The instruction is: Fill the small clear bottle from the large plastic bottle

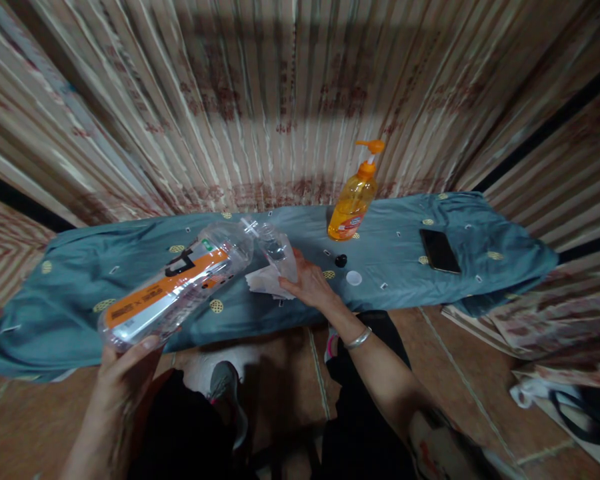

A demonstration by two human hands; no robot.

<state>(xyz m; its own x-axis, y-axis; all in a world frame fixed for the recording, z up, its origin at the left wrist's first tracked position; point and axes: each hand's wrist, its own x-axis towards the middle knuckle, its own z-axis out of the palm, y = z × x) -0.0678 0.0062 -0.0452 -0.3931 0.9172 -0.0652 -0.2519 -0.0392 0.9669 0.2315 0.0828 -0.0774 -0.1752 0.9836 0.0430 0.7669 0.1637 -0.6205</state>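
Note:
My left hand [130, 360] is closed around the base of a large clear plastic bottle [177, 283] with an orange and silver label. The bottle lies tilted, its upper end pointing to the right and away from me. My right hand [307, 280] is closed on a white tissue [269, 281] beside the bottle's upper end. Clear plastic [273, 241] shows there against the tissue; whether it belongs to the bottle or is a separate piece I cannot tell. A small black cap [341, 261] and a white round disc [353, 278] lie to the right of my right hand.
An orange pump bottle [353, 203] stands upright toward the back of the narrow surface, which is covered with a blue-green patterned cloth [390, 267]. A dark phone [440, 251] lies on the right. Behind hangs a striped curtain [280, 100]. My shoes [225, 387] are on the tiled floor below.

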